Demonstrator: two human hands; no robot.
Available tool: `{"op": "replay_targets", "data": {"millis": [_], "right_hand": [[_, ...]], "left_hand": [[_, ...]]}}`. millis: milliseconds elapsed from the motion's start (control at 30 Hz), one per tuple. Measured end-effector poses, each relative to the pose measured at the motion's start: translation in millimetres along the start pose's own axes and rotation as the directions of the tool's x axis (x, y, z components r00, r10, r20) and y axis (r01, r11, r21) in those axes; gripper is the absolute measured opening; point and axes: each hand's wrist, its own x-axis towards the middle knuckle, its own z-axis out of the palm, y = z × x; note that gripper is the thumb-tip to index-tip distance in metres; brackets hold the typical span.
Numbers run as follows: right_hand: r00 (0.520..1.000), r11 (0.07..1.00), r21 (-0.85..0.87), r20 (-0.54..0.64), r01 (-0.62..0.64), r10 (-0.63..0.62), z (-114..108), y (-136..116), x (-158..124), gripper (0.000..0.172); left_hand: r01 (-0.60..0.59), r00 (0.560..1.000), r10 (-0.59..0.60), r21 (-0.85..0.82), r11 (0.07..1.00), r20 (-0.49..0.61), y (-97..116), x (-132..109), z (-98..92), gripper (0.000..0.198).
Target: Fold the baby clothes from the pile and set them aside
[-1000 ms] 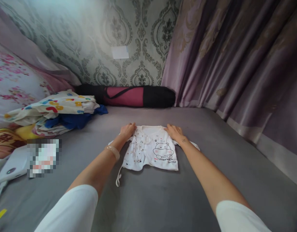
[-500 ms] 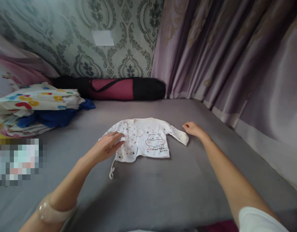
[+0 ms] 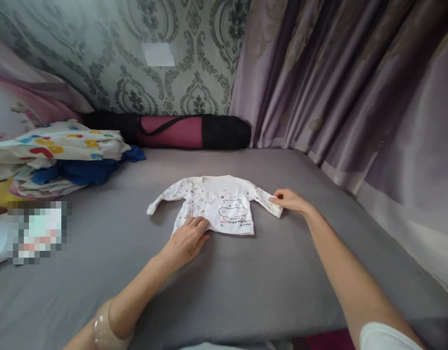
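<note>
A small white baby shirt [image 3: 233, 192] lies spread out on the grey bed sheet, front side up. It has a hippo drawing with lettering on one half, a small scattered print on the other half and the sleeves, and tie strings at the front. My left hand [image 3: 189, 238] rests over the lower left hem, fingers laid on the cloth and thumb apart from them; it covers part of that corner. At the right sleeve, near the cuff, my right hand [image 3: 291, 200] pinches the fabric between thumb and fingers. The left sleeve lies bent outward, untouched.
Folded clothes and cloths [image 3: 63, 146] are piled at the left. Below them lies a blurred-out item [image 3: 41, 233]. A black and maroon long bag [image 3: 172, 131] lies along the patterned wall. Purple curtains [image 3: 311, 97] hang down the right side of the grey sheet [image 3: 245, 287].
My left hand has moved from the left sleeve area down and right to the hem. My right hand, beside the cuff before, has come left onto the right sleeve and closed on it.
</note>
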Motion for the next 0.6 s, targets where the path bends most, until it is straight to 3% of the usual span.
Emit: {"op": "replay_targets", "data": {"millis": [167,267,367,467,567,600], "right_hand": [[0.981,0.983,0.181,-0.196,0.041,-0.005,-15,13,13,0.027],[0.954,0.981,0.19,-0.298,0.025,0.033,-23,27,27,0.019],[0.948,0.998,0.053,-0.311,-0.045,0.059,-22,39,34,0.008],[0.949,0.964,-0.21,-0.301,-0.166,0.098,-13,35,32,0.012],[0.906,0.87,-0.436,-0.421,-0.229,0.027,3,2,24,0.02],[0.907,0.873,-0.451,-0.42,-0.185,-0.024,11,-15,21,0.021]], "left_hand": [[0.127,0.988,-0.129,-0.032,0.991,-0.086,5,-2,8.6,0.016],[0.154,0.975,-0.158,-0.038,0.987,-0.155,4,-2,14.9,0.014],[0.165,0.957,-0.16,-0.001,0.986,-0.242,2,-5,18.9,0.015],[0.213,0.946,-0.193,0.05,0.976,-0.26,-1,-8,18.1,0.023],[0.23,0.947,-0.22,0.017,0.973,-0.232,-2,-10,16.0,0.024],[0.229,0.947,-0.224,-0.006,0.973,-0.231,-3,-10,15.4,0.022]]}}
